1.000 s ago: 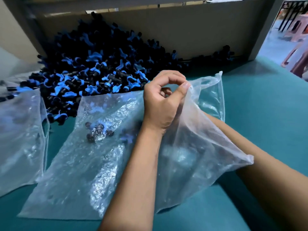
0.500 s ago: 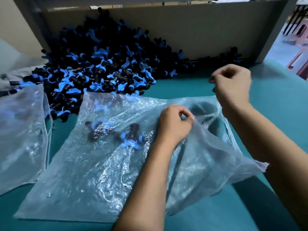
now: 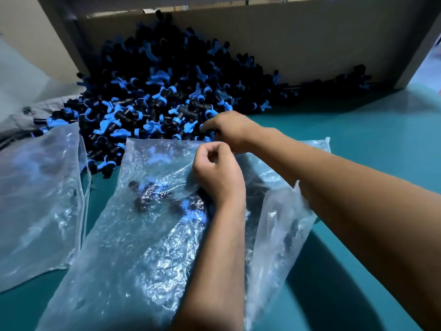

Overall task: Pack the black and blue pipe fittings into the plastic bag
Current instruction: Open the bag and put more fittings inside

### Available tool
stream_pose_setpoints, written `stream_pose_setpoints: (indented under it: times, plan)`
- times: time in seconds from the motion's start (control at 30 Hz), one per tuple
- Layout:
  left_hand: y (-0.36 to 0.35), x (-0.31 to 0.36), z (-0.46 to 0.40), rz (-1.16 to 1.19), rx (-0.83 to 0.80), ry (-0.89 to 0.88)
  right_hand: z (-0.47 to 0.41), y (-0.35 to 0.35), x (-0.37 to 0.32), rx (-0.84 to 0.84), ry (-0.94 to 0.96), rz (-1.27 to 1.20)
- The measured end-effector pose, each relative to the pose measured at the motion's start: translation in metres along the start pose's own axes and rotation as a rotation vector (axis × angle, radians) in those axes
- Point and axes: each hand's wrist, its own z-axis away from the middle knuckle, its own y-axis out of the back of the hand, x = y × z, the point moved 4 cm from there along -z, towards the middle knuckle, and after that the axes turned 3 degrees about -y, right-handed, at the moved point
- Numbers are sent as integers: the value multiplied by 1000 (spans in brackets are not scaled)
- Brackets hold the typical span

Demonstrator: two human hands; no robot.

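While our left hand (image 3: pixel 218 174) pinches the upper film of the plastic bag (image 3: pixel 143 235) to keep its mouth raised, our right hand (image 3: pixel 229 130) reaches the pile of fittings (image 3: pixel 152 103) beside it; whether its fingers have closed on one we cannot tell. A few fittings already lie inside.

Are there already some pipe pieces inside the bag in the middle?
Yes, a few black and blue pipe fittings show through the clear plastic bag.

Right hand (image 3: pixel 229 130) gone from above the bag (image 3: pixel 148 235) to the pile (image 3: pixel 162 96), fingertips now among the fittings at its near edge.
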Motion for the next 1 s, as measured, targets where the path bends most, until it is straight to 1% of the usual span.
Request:
stream_pose_setpoints:
  times: [0.1,0.13,0.3,0.37,0.43,0.47,0.53,0.57,0.6,0.63,0.7,0.77,0.8,0.83,0.87,0.9,1.0]
  plan:
    - [0,-4,1,-11,38,18,-10,-17,-2,-106,43,191]
    - [0,-6,2,-18,43,28,-11,-20,-1,-109,28,197]
    - [-2,-11,4,-35,0,86,1,-16,17,-33,-61,68]
    - [-5,-8,8,-82,-77,45,13,-11,28,-19,-97,40]
    - [-12,-1,15,-154,-230,-37,29,-4,40,-8,-116,-12]
    - [-18,1,21,-162,-331,-82,38,2,46,18,-120,-46]
    - [-30,1,34,-177,-543,-141,58,15,60,143,-147,-134]
    - [-36,0,42,-188,-621,-138,71,23,67,243,-176,-175]
    - [-39,-3,48,-191,-664,-108,84,29,75,355,-212,-225]
    - [-42,-7,52,-175,-678,-60,101,34,82,466,-257,-289]
    - [-43,-13,57,-143,-657,27,137,36,96,644,-346,-475]
    - [-40,-19,56,-159,-628,55,169,30,106,746,-426,-726]
    - [-39,-23,54,-211,-621,57,182,25,110,764,-463,-835]
    - [-36,-26,53,-281,-618,59,192,20,112,757,-491,-896]
    - [-35,-29,53,-334,-622,65,199,15,112,721,-501,-895]
    - [-34,-31,53,-349,-632,71,205,10,111,664,-491,-829]
    - [-37,-32,59,-345,-655,72,213,0,105,478,-375,-446]
